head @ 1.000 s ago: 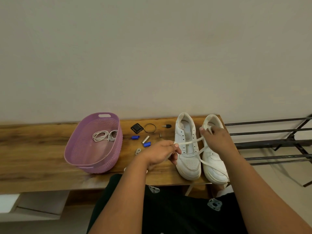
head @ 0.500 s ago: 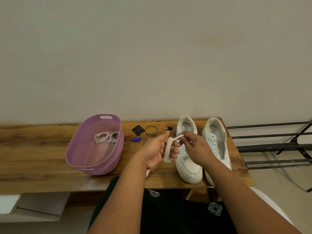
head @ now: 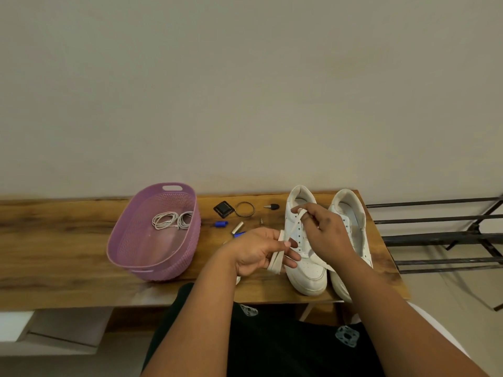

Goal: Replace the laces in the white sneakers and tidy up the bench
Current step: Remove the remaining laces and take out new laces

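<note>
Bench (head: 68,251): long wooden top against the wall.
Basket (head: 152,263): purple, on the bench left of the hands, coiled laces (head: 172,220) inside.
Sneakers (head: 307,270): white pair at the bench's right end, toes toward the person.
Left hand (head: 258,251): fingers curled through loops of a flat lace (head: 277,258).
Right hand (head: 325,231): just beside the left, pinching the lace's free end above the sneakers.
Small items (head: 223,208): between basket and sneakers.

bare forearms, no sleeves; black garment (head: 285,349) on the lap with pale grey printed motifs.
</note>
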